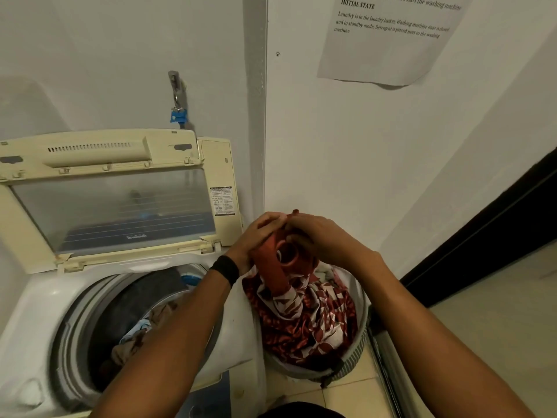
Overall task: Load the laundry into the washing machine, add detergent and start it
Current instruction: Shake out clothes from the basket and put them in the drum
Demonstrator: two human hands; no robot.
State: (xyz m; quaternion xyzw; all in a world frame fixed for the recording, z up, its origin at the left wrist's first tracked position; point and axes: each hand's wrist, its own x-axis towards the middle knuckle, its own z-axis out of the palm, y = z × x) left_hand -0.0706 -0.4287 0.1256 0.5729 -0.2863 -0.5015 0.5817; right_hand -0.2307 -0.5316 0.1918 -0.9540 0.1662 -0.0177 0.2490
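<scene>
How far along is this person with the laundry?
Partly done. The washer's lid is up and a few clothes already lie in the drum. The left hand and right hand both grip a red garment above the basket, which still holds red patterned cloth. Left to do: finish loading, add detergent, not in view, and start it.

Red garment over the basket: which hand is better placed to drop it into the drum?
Left. The left hand and right hand both grip the red garment, but the left is nearer the open drum.
</scene>
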